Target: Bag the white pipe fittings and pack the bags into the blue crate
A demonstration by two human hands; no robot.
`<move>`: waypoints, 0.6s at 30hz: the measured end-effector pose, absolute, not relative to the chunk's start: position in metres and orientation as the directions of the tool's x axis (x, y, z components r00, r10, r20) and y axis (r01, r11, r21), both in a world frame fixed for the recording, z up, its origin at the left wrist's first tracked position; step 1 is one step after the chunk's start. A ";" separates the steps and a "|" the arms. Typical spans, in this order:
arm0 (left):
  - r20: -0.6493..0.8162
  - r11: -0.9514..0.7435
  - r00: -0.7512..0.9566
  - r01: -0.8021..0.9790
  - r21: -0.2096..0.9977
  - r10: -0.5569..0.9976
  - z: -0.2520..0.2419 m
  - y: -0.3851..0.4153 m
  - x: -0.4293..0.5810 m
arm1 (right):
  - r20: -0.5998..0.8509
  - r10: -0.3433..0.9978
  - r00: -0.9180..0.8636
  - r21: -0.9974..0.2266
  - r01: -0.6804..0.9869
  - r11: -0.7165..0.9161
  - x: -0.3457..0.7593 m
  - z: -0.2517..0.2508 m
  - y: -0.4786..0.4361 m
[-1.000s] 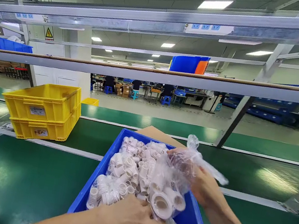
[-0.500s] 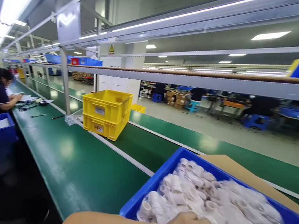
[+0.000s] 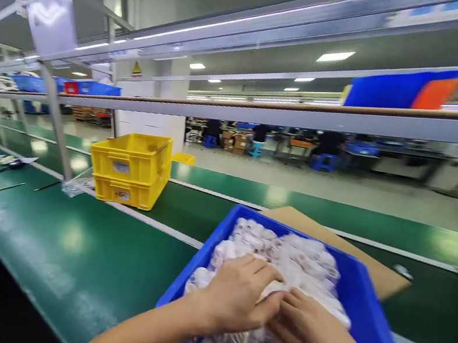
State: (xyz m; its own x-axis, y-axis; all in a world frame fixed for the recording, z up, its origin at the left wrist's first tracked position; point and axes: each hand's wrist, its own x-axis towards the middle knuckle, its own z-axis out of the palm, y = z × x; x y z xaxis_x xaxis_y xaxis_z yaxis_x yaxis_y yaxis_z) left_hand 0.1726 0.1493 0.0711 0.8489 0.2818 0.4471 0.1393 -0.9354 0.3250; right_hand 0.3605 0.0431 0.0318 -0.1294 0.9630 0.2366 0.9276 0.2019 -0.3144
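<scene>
We note both hands, left [image 3: 236, 297] and right [image 3: 307, 333], in the bin [image 3: 366, 320], each grip pinching one bag [image 3: 274, 289].

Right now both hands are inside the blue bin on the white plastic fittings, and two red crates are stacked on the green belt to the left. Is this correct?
Not quite: the two stacked crates are yellow, not red, as the head view shows. The rest holds: the left hand and the right hand are inside the blue bin on the white plastic fittings, and the crates stand on the green belt to the left.
</scene>
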 end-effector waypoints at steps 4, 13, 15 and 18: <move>0.141 -0.934 0.973 0.127 0.335 0.183 0.068 0.150 0.180 | 0.074 0.986 -0.150 -0.414 0.895 0.168 0.352 0.065 0.045; -0.039 -0.996 0.996 0.086 0.036 0.085 0.057 0.166 0.203 | 0.214 0.977 0.000 -0.296 0.953 0.065 0.390 0.078 0.011; 0.048 -0.995 0.993 0.103 0.002 0.103 0.045 0.181 0.208 | 0.220 0.975 0.027 -0.200 0.980 0.018 0.389 0.065 0.015; 0.204 -0.997 0.976 0.078 0.001 0.077 0.027 0.212 0.232 | 0.157 0.987 0.023 0.000 1.000 -0.024 0.393 0.061 0.022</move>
